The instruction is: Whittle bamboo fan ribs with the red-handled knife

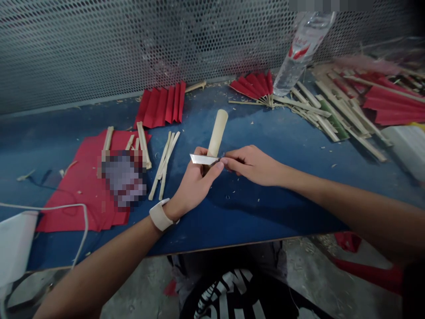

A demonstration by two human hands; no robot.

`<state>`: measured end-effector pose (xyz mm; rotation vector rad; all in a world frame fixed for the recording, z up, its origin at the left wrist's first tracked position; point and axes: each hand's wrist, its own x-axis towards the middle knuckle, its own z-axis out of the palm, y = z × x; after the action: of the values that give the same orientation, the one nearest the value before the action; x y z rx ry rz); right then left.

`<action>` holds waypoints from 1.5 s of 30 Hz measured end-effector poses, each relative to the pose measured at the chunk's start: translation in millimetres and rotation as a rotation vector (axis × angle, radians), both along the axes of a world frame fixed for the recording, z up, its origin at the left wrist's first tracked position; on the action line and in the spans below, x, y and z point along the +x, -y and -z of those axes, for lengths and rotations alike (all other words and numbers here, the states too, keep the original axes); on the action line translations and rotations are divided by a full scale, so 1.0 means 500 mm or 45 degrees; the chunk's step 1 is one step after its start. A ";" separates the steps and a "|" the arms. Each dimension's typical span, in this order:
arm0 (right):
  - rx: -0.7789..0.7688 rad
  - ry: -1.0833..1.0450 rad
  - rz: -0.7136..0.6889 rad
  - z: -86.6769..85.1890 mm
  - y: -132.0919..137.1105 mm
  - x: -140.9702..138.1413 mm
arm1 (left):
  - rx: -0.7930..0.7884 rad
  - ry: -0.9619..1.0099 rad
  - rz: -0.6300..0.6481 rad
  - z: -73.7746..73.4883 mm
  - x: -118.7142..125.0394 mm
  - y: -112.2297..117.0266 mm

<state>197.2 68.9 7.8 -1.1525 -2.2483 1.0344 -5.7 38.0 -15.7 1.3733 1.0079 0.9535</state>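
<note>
My left hand [197, 177], with a pale band on the wrist, is closed around the lower end of a thick, pale bamboo piece [218, 130] that points up and away from me. Across its base lies a knife blade [204, 159], with its slanted tip to the left. The fingers of my right hand [247, 164] are pinched at the blade's dark right end, close to my left thumb; its handle is hidden. Several thin bamboo strips [165, 161] lie crossed on the blue table [265, 204], left of my hands.
Red paper sheets [66, 208] lie at left under bamboo pieces and a pixelated object [124, 179]. Folded red paper [161, 106] and a red fan [254, 86] are at the back. A water bottle [302, 53] stands beside piled bamboo strips [341, 110]. A white cable [49, 207] runs at left.
</note>
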 end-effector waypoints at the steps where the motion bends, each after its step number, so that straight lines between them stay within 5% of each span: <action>1: -0.006 0.011 -0.019 0.000 -0.001 0.001 | 0.004 0.021 0.024 0.000 -0.001 0.001; 13: -0.069 -0.131 -0.004 -0.002 -0.003 0.006 | -0.180 0.098 0.065 -0.015 -0.007 0.002; 21: -0.047 -0.149 -0.022 0.002 -0.007 0.010 | -0.025 0.003 0.060 -0.015 -0.002 -0.006; 29: -0.009 -0.054 -0.034 -0.002 -0.004 0.007 | -0.344 0.301 0.101 -0.020 0.003 0.000; 38: -0.023 -0.058 -0.055 -0.005 -0.008 0.010 | -0.148 0.026 0.150 -0.024 -0.003 -0.001; 45: -0.047 -0.067 -0.042 -0.004 -0.004 0.007 | -0.202 -0.002 0.152 -0.025 0.002 0.001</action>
<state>200.9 71.0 10.0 -1.0937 -2.2226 1.1101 -4.8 37.4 -3.1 1.2864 0.9704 0.7676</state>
